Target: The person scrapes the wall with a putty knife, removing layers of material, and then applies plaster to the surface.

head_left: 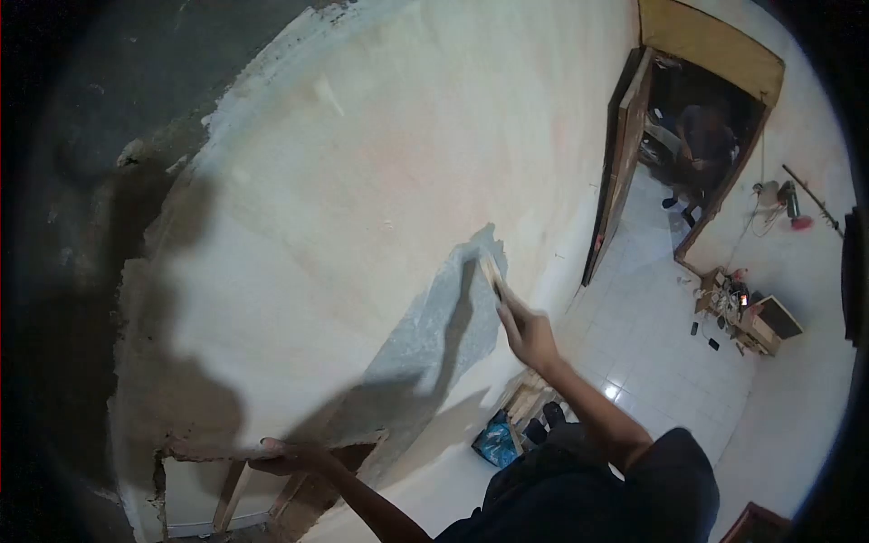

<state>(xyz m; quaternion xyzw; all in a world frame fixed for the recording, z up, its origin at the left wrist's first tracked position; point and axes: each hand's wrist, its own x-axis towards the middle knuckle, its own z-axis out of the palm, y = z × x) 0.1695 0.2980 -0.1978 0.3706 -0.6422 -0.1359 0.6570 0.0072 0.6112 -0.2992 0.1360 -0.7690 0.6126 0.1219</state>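
My right hand point(528, 337) is closed round a thin, pale scraper point(490, 270), seen nearly edge-on against the wall point(362, 181). The scraper lies at the upper right of a grey patch point(425, 330) with ragged edges, surrounded by cream paint. Lower left, my left hand point(288, 456) rests at the broken upper edge of an opening point(195, 489) in the wall, its fingers stretched out and holding nothing. Shadows of my head and arms fall across the wall and the patch.
To the right, a wooden door point(625, 154) stands ajar, with a person point(704, 145) in the dim doorway. Boxes and small items point(738, 308) lie on the tiled floor point(625, 312). Beside my feet is a blue plastic bag point(496, 442). A green-and-red object point(795, 206) hangs on the far wall.
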